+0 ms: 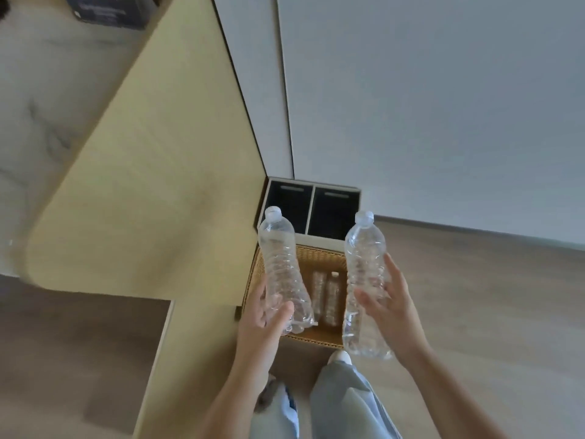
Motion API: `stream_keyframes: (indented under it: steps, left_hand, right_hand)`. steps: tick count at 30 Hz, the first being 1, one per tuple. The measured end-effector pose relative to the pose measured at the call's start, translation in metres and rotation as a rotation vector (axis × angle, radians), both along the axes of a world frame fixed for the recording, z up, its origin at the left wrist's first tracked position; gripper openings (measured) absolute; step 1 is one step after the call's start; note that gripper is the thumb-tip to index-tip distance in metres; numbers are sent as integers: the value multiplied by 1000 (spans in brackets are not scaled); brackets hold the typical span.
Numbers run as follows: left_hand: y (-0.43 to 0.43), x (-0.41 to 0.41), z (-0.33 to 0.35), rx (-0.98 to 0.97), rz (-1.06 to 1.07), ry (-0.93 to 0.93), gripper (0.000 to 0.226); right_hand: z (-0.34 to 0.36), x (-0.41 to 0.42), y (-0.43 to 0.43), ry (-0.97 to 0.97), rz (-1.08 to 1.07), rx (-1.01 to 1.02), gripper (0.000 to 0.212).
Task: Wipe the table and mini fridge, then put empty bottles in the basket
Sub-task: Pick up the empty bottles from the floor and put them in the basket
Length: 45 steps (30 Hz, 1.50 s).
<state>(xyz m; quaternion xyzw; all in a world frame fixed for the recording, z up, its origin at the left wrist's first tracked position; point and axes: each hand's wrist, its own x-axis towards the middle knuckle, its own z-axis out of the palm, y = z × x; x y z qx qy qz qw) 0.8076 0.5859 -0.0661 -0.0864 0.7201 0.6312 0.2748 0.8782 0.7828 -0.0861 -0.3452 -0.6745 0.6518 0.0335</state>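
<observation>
Head view: bottle step in hand. Our left hand grasps one empty plastic bottle and our right hand grasps a second bottle. Both are above the wicker basket, at 4 o'clock from the desk. Next, we judge: lower and release beside the two stored bottles.

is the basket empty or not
Not empty: two clear bottles lie inside the basket.
</observation>
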Motion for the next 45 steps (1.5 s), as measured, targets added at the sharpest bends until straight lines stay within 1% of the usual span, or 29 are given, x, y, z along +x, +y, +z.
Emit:
stream_keyframes:
  steps: [6,12,19,25,29,33,36,39,43,45]
  left_hand:
    - [17,-38,-92,-57,2,-38,58]
    - [20,-78,-213,-132,-116,-36,63]
    - [3,-87,-357,-307,-242,-33,65]
    - [-16,-96,-459,-470,-266,32,72]
    - [-23,-99,-519,-536,-348,42,74]
    - [-25,-98,-572,-563,-444,64,78]
    - [-29,-100,-607,-564,-448,51,78]
    - [-37,-100,-637,-543,-411,-9,78]
    - [-43,-99,-666,-501,-357,-64,82]
    - [-44,-98,-676,-508,-363,-70,85]
  right_hand:
    - [-105,-41,-12,-103,-16,-51,88]
    - [-228,-67,-33,-149,-93,-99,80]
    - [-366,-61,-55,-263,-206,-217,81]
    - [-461,-57,-78,-367,-151,-184,79]
    - [-517,-63,-86,-381,-89,-137,78]
    - [-568,-70,-95,-384,-118,-187,76]
    - [-599,-77,-100,-405,-113,-200,76]
    - [-623,-85,-101,-383,-109,-239,77]
    - [-650,-97,-101,-364,-84,-227,78]
    - [-661,-100,-101,-377,-97,-216,78]
